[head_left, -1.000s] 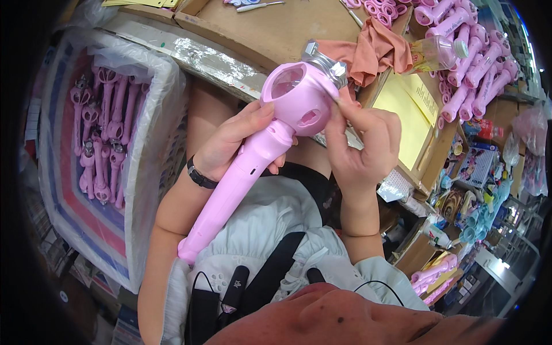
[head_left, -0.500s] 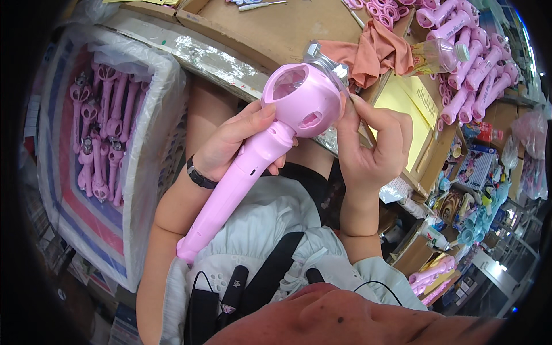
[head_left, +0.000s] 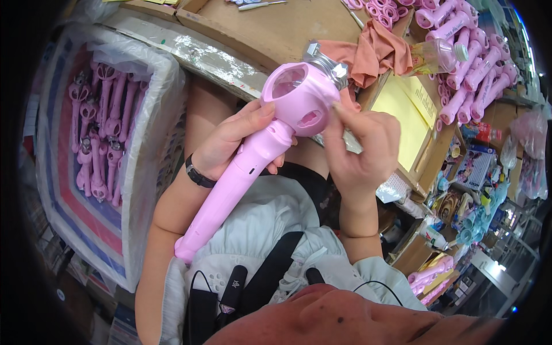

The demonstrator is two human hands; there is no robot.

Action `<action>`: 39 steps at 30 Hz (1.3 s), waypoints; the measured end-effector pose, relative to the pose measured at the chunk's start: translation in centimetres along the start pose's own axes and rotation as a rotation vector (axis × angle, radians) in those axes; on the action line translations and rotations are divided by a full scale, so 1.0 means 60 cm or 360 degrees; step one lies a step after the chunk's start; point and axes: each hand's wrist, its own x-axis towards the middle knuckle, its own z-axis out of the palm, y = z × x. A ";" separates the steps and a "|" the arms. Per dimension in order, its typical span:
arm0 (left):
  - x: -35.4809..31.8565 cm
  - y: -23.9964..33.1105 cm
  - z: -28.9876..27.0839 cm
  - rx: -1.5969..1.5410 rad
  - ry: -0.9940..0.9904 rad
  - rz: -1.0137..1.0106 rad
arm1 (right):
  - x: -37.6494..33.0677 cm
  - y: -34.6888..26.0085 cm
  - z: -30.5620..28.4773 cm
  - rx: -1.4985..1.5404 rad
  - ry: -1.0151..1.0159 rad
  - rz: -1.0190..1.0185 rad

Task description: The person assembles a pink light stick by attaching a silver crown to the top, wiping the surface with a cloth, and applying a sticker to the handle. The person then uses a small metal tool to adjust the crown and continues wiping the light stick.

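Note:
A pink plastic toy wand [head_left: 221,198], with a long handle and a round hollow head, lies slanted across my lap. My left hand [head_left: 233,138] is wrapped round its neck, the thumb resting on the lower edge of the head. A large opening and a smaller slot show in the head. At its top sits a shiny silver faceted piece [head_left: 330,63]. Against the head's right side, my right hand [head_left: 368,146] has thumb and forefinger pinched together; whatever may be between those fingertips is hidden.
On the left, a plastic-lined crate [head_left: 135,201] holds several pink wands with silver tops. Ahead is a workbench with a cardboard tray [head_left: 241,31]. An orange cloth [head_left: 376,54], a plastic bottle [head_left: 434,56], yellow paper [head_left: 402,121] and a pile of pink handles [head_left: 483,63] lie to the right.
My right hand has shifted slightly left and down along the head, from near the silver piece to the head's side. The left hand and wand have hardly moved.

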 end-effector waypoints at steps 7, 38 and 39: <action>0.003 0.001 -0.001 0.0015 -0.0034 0.0005 | 0.006 0.000 -0.002 -0.0042 0.0004 0.0078; 0.002 -0.001 -0.004 0.0009 -0.0049 0.0022 | 0.004 0.007 -0.005 -0.0073 0.0089 0.0120; 0.002 -0.001 -0.004 0.0008 -0.0040 0.0025 | 0.004 0.008 -0.004 -0.0054 0.0075 0.0111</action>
